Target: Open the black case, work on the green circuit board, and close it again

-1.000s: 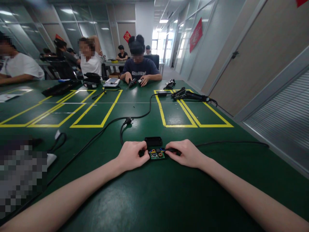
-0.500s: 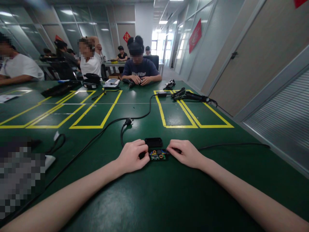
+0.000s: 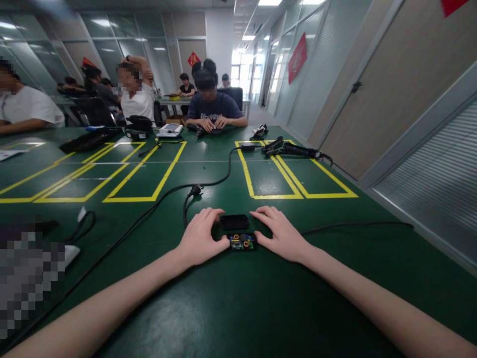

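Note:
A circuit board with round copper-coloured coils lies in a black case half on the green table, between my two hands. Just beyond it sits an empty black cover, hollow side up. My left hand is open at the left end, its thumb at the case edge and its fingers stretched towards the cover. On the other side my right hand is open too, thumb by the right end of the case and fingers spread near the cover. Whether the thumbs press on the case I cannot tell.
A black cable crosses the table, and a plug lies beyond my left hand. Another cord runs off to the right. Yellow tape marks rectangles. A black tool-like device lies farther back. A co-worker sits opposite.
Both hands have opened from a pinch at the ends of the case, and their fingers now reach forward towards the black cover. The view has shifted slightly.

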